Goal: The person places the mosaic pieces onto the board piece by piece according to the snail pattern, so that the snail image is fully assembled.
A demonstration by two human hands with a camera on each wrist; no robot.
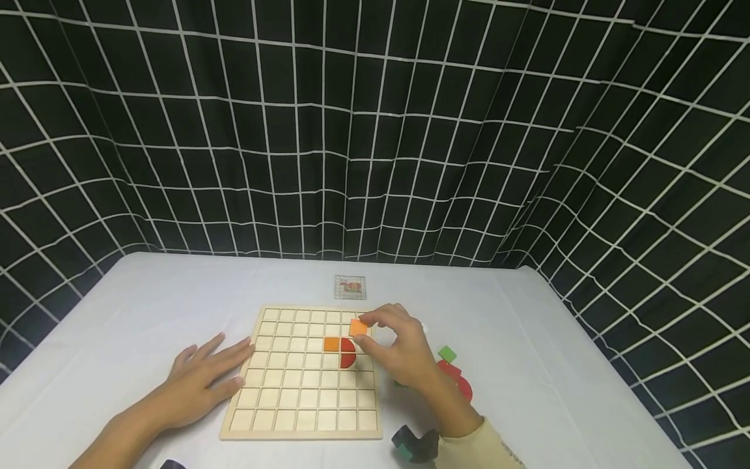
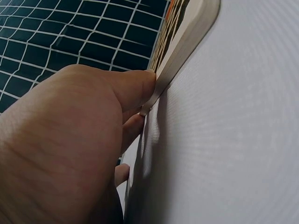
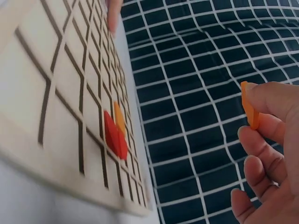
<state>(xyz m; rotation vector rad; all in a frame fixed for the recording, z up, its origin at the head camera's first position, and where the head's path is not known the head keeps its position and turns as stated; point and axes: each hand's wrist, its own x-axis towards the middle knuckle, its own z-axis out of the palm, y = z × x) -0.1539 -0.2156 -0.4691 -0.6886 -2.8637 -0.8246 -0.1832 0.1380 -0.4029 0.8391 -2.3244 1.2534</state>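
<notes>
A pale wooden grid board (image 1: 293,397) lies flat on the white table. My right hand (image 1: 404,345) pinches an orange square tile (image 1: 358,327) between thumb and fingertips, held above the board's upper right cells; the right wrist view shows the tile (image 3: 250,106) apart from the board. Set in the board are another orange square tile (image 1: 331,344) and two red quarter-circle pieces (image 1: 347,353) that form a half disc. My left hand (image 1: 196,381) rests on the table with fingers spread, its fingertips touching the board's left edge. In the left wrist view the thumb (image 2: 135,86) presses against that rim.
Behind the board lies a small clear card (image 1: 350,287) with a gridded picture. Right of it are a green tile (image 1: 447,354) and several red pieces (image 1: 459,384), partly behind my right arm. Dark pieces (image 1: 416,444) sit near the front edge. A black, white-gridded curtain (image 1: 351,130) surrounds the table.
</notes>
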